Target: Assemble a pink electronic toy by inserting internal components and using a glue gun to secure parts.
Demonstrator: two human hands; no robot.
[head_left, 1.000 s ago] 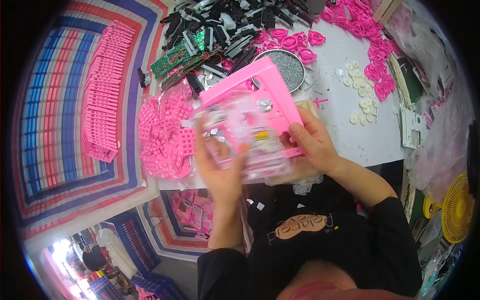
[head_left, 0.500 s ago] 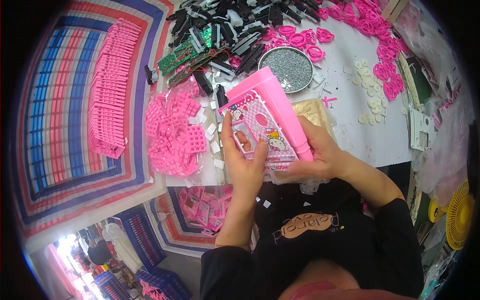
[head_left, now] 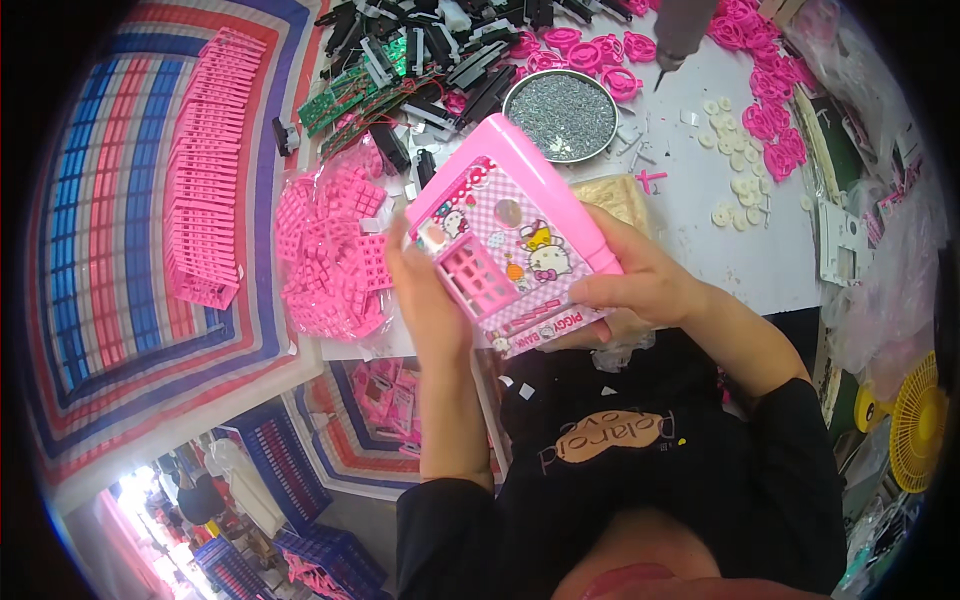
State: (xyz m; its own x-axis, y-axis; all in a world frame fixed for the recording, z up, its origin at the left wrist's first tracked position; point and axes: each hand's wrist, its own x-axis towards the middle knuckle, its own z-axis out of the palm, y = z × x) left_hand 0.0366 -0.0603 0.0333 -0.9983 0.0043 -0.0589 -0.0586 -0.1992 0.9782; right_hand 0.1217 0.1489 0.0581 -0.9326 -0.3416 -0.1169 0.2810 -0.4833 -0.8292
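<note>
Both hands hold a pink plastic toy casing (head_left: 550, 190) tilted over the near edge of the work table. Its printed front panel (head_left: 480, 207), checked and cartoon-covered, faces up, with a round hole and a rectangular window. Pink grid-like openings show through the window. My left hand (head_left: 432, 305) is closed against the casing's left edge, its fingertips partly hidden. At the lower right corner, my right hand (head_left: 645, 275) grips the casing, its thumb on the front panel and fingers underneath.
Behind the casing stands a round tin of small silvery screws (head_left: 562, 115). A bag of pink keypads (head_left: 335, 245) lies left. Black parts and green circuit boards (head_left: 350, 90) are heaped beyond, pink rings (head_left: 770, 110) and white discs (head_left: 735, 150) farther right. A dark screwdriver tool (head_left: 682, 35) hangs above the table.
The front panel, earlier angled edge-on beside the pink shell, now faces up within it. My left hand has shifted left along the edge. The hanging tool has come into view.
</note>
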